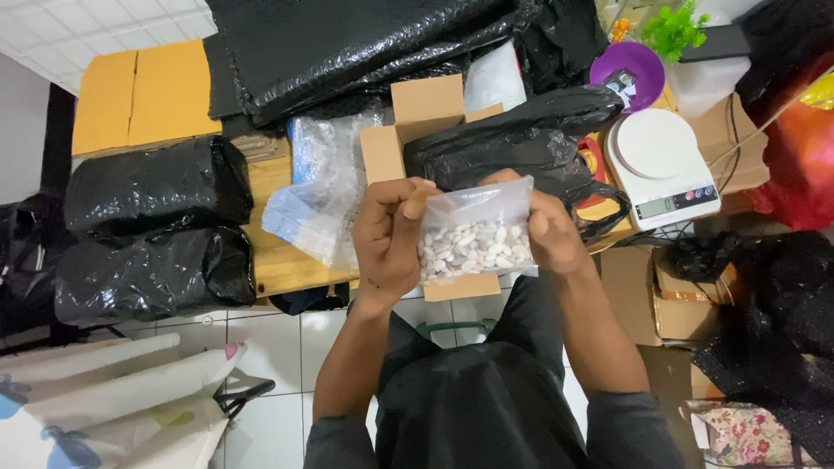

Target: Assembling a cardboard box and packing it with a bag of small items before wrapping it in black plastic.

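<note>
A small clear plastic bag [475, 236] with pale pebble-like pieces in its lower half is held up between both hands over the table's front edge. My left hand [388, 236] pinches its top left corner with thumb and fingers. My right hand [551, 230] grips the right side of the bag. Behind the bag stands an open brown cardboard box [415, 117] with a black plastic bag [512, 139] stuffed in it.
A white kitchen scale [660, 165] and a purple bowl [627, 71] sit right. Clear plastic bags [321, 187] lie left of the box, with black wrapped bundles [156, 230] further left. Black bubble wrap [365, 43] is at the back. Cardboard boxes [669, 300] stand on the floor.
</note>
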